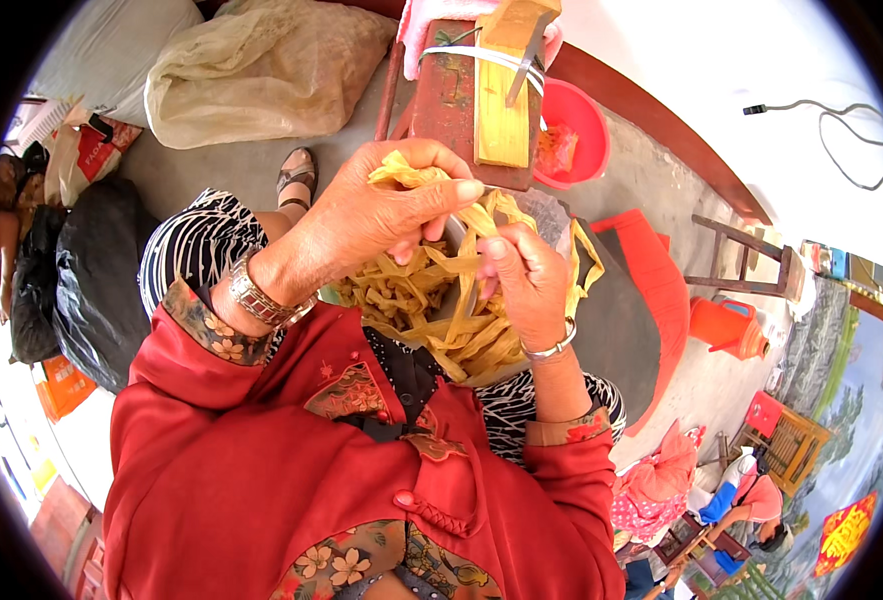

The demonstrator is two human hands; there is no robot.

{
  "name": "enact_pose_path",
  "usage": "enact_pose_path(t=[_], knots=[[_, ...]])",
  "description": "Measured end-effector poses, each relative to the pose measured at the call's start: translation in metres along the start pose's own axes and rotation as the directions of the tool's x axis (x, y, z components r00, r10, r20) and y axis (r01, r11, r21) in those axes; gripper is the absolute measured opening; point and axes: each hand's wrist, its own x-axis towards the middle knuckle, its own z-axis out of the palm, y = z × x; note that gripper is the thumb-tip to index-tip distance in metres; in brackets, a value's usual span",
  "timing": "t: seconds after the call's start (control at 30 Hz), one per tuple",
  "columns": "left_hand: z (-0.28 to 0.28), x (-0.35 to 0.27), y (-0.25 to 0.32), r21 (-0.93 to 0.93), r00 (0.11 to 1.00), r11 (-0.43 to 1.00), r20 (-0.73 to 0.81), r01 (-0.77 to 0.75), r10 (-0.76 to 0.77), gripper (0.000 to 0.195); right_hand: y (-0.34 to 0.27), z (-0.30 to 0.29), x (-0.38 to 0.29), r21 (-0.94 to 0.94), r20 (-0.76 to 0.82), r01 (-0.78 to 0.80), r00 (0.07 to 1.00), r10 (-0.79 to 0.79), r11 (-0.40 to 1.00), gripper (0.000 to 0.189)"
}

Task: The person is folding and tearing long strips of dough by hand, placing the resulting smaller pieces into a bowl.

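My left hand pinches a folded yellow strip of what looks like dried plant leaf or husk. My right hand grips the same strip lower down, between thumb and fingers. The strip stretches across the short gap between both hands. Below them, on my lap, more loose strips hang and lie in a heap. Shorter yellow pieces fill a container under my left wrist; its rim is mostly hidden.
A worn red wooden bench stands ahead, with a wooden block tied on by white cord. Beside it are a pink basin and clear plastic. An orange thermos and wooden stool stand right. Another person sits at lower right.
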Motion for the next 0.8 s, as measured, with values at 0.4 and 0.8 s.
enact_pose_path(t=[0.4,0.8], knots=[[-0.004,0.001,0.004,-0.010,0.994,0.995,0.036,-0.104,0.104,0.009,-0.021,0.006,0.006,-0.107,0.109,0.082,0.992,-0.071,0.991,0.031],[-0.005,0.044,0.042,-0.014,0.951,0.956,-0.109,-0.293,0.290,0.007,-0.054,-0.041,0.046,-0.424,-0.058,0.231,0.958,-0.281,0.876,0.036]])
